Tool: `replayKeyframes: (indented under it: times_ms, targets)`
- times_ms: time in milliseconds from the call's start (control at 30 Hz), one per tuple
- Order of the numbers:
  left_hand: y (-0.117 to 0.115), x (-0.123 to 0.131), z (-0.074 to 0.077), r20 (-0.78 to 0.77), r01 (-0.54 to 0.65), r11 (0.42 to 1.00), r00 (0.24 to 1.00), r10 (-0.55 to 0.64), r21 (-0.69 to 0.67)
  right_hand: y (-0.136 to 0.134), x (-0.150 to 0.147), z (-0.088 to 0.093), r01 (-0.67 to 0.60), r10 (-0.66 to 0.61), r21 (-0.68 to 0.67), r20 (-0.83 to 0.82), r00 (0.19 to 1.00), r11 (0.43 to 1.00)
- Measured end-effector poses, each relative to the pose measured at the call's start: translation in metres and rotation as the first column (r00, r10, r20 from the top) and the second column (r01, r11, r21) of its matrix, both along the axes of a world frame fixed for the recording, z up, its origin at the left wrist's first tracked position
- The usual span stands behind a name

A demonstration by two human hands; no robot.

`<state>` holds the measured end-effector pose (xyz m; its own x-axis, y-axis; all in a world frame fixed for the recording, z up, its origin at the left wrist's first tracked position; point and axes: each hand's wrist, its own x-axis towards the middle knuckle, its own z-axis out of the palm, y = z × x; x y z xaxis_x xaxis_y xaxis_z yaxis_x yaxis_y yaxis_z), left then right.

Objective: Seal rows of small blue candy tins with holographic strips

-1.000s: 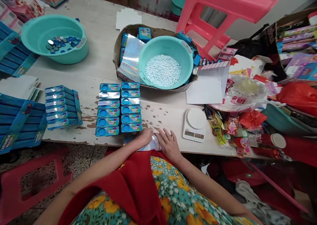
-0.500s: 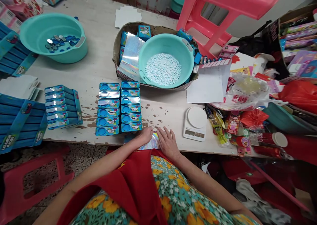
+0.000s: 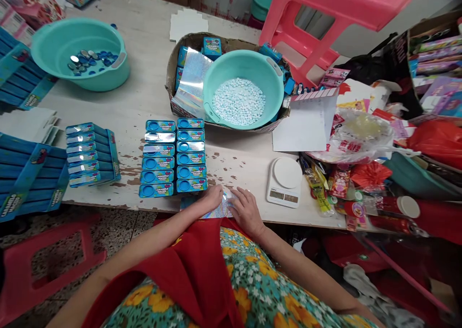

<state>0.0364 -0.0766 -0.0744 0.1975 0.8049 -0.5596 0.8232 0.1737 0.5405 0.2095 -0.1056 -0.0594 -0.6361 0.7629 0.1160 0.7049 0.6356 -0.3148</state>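
Observation:
A shiny holographic sticker sheet [image 3: 221, 209] lies at the table's front edge, close against my body. My left hand [image 3: 212, 198] is closed in a pinch at its upper left part; the fingertips are partly hidden. On the other side, my right hand [image 3: 247, 211] has its fingers bent and drawn together over the sheet's right edge. Just left of my hands stand two columns of blue candy tins [image 3: 159, 163], with round recesses on their upturned narrow sides. Something blue under my left wrist is mostly covered.
A white digital scale [image 3: 284, 181] sits to the right. Behind, a turquoise basin of pale tablets [image 3: 243, 65] rests on a cardboard box [image 3: 173, 85] of tins. Another basin [image 3: 90, 83] holds small blue-and-silver pieces. Blue display boxes [image 3: 29, 174] stack at left; mixed packets [image 3: 341, 183] crowd the right.
My right hand's fingers have curled inward from a flatter, more spread pose, and the sheet's right edge looks slightly raised. My left hand stays in place.

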Motion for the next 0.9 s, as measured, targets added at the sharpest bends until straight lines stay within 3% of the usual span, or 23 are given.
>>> replayKeyframes:
  times_ms: [267, 367, 500, 567, 633, 667, 700, 767, 900]
  targets:
    - [0.0, 0.001, 0.001, 0.012, -0.035, 0.999, 0.999, 0.035, -0.033, 0.017, -0.002, 0.005, 0.045, -0.056, -0.097, -0.114, 0.992, 0.994]
    - [0.0, 0.002, 0.001, 0.022, -0.059, 0.997, 0.998, 0.06, -0.05, 0.024, -0.002, 0.027, 0.034, -0.079, -0.236, -0.184, 0.98, 0.971]
    - [-0.001, -0.002, 0.017, 0.13, -0.097, 0.995, 0.987, 0.096, 0.0, 0.038, -0.003, 0.077, 0.154, -0.341, -0.465, -0.351, 0.872, 0.872]
    - [-0.002, -0.005, 0.035, 0.4, -0.198, 0.978, 0.903, 0.16, 0.057, 0.045, -0.006, 0.098, 0.181, -0.434, -0.539, -0.388, 0.813, 0.822]
    - [-0.002, -0.007, 0.058, 0.713, -0.293, 0.956, 0.672, 0.2, 0.007, 0.05, -0.009, 0.113, 0.173, -0.47, -0.58, -0.412, 0.78, 0.796]
    - [-0.001, -0.008, 0.069, 0.812, -0.291, 0.956, 0.546, 0.205, -0.046, 0.052, -0.011, 0.118, 0.165, -0.477, -0.589, -0.425, 0.769, 0.791]
    - [-0.001, -0.008, 0.079, 0.86, -0.264, 0.961, 0.466, 0.206, -0.087, 0.054, -0.013, 0.122, 0.16, -0.481, -0.591, -0.438, 0.76, 0.791]
    - [0.0, -0.008, 0.095, 0.875, -0.223, 0.966, 0.432, 0.218, -0.131, 0.057, -0.017, 0.129, 0.162, -0.49, -0.585, -0.46, 0.741, 0.795]
    - [0.0, -0.012, 0.111, 0.82, -0.282, 0.937, 0.473, 0.321, -0.205, 0.065, -0.023, 0.141, 0.189, -0.509, -0.563, -0.489, 0.708, 0.804]
